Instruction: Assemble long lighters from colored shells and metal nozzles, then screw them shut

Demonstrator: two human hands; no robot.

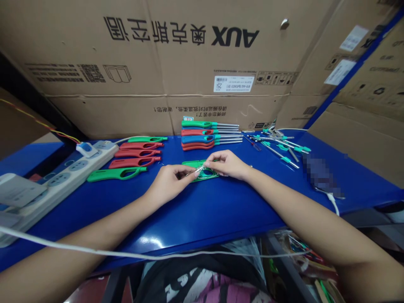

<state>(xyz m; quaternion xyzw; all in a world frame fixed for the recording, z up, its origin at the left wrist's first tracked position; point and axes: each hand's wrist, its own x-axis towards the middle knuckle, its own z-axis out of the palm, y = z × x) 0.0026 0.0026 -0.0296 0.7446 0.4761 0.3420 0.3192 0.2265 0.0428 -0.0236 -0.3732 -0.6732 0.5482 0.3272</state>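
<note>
Over the middle of the blue table, my left hand (168, 181) and my right hand (229, 165) meet with thumbs and fingertips pinched on a small shiny piece (200, 168), too small to name. Directly beneath it, a green lighter casing (206, 178) lies on the table, partly covered by my fingers. Behind my hands is a stack of red, blue and green lighters (198, 138) with metal tubes pointing right. Left of my left hand, several red and green handles (135, 163) lie in a row without tubes.
Loose metal tubes with teal parts (284, 147) lie at the back right. A blurred dark object (323, 174) with a white cable is at the right. A white power strip (66, 179) runs along the left. Cardboard (176, 92) stands behind the blue table (189, 219); a white cable crosses in front.
</note>
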